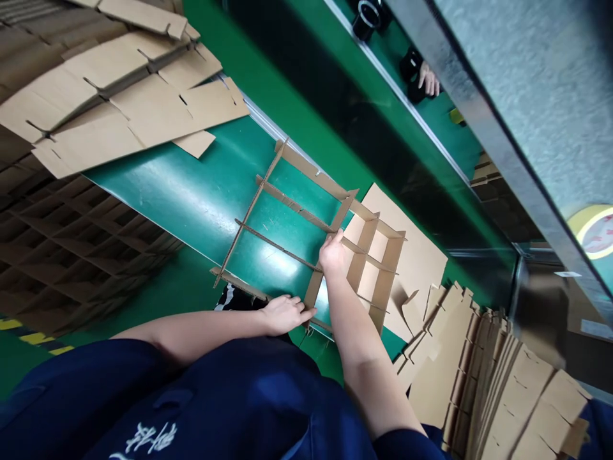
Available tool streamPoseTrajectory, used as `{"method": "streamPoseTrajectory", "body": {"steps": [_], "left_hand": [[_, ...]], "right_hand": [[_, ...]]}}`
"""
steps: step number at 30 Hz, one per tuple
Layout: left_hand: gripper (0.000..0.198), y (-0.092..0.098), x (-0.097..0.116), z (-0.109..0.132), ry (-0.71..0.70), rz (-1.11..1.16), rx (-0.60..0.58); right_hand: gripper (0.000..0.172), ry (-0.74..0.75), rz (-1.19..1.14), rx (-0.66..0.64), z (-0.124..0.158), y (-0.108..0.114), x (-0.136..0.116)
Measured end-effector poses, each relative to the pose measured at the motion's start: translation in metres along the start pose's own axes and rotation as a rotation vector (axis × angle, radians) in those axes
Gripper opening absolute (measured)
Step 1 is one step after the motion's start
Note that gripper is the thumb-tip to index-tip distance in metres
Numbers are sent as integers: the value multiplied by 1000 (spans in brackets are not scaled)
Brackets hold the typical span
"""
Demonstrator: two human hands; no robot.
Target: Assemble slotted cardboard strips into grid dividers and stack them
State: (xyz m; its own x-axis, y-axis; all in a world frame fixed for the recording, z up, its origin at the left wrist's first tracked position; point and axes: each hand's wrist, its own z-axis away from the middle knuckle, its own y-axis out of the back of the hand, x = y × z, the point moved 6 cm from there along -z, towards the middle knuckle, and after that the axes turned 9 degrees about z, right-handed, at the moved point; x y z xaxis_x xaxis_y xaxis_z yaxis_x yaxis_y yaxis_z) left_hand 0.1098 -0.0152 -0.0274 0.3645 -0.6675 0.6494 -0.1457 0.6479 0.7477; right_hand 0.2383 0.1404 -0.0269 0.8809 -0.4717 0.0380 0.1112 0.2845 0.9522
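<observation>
A cardboard divider grid (299,209) of interlocked strips lies over the green table (191,185), with wide cells at its left and smaller cells at its right. My left hand (285,314) is at the grid's near edge, its fingers closed on the near end of a cross strip. Further along that same strip, my right hand (334,253) grips its upper edge, the fingertips partly hidden behind the cardboard. Under the grid's right part rests a flat cardboard sheet (412,255).
Slotted cardboard strips (143,96) are piled at the upper left, above stacked grids (71,249). More strips (498,377) stand at the lower right. A metal shelf (536,96) holds a yellow tape roll (594,231). Another person's hand (428,80) shows beyond the table.
</observation>
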Motion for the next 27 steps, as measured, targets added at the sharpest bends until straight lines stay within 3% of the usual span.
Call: {"method": "streamPoseTrajectory", "body": {"steps": [4, 6, 9, 12, 14, 16, 18, 21, 24, 27], "left_hand": [[46, 5, 4, -2, -8, 44, 28], [43, 20, 8, 3, -54, 103, 122], [38, 57, 1, 22, -117, 179, 384], [30, 103, -34, 54, -27, 176, 715], [30, 128, -65, 80, 95, 138, 884], [30, 145, -95, 104, 215, 93, 978], [28, 154, -118, 127, 316, 50, 1013], [25, 157, -145, 157, 481, -6, 1008], [27, 164, -171, 183, 668, -53, 1017], [34, 184, -208, 206, 830, -102, 1030]], "right_hand": [[59, -14, 37, 10, 7, 7, 0], [62, -18, 61, 150, 14, 17, 2], [62, 31, 93, 402, 20, 35, -1], [65, 105, 84, 479, 3, 45, -10], [68, 147, 76, 401, -21, 43, -17], [70, 168, 76, 253, -46, 36, -22], [72, 173, 83, 142, -64, 30, -24], [73, 191, 97, 107, -70, 27, -22], [73, 209, 106, 186, -61, 28, -19], [68, 198, 104, 267, -57, 29, -17]]}}
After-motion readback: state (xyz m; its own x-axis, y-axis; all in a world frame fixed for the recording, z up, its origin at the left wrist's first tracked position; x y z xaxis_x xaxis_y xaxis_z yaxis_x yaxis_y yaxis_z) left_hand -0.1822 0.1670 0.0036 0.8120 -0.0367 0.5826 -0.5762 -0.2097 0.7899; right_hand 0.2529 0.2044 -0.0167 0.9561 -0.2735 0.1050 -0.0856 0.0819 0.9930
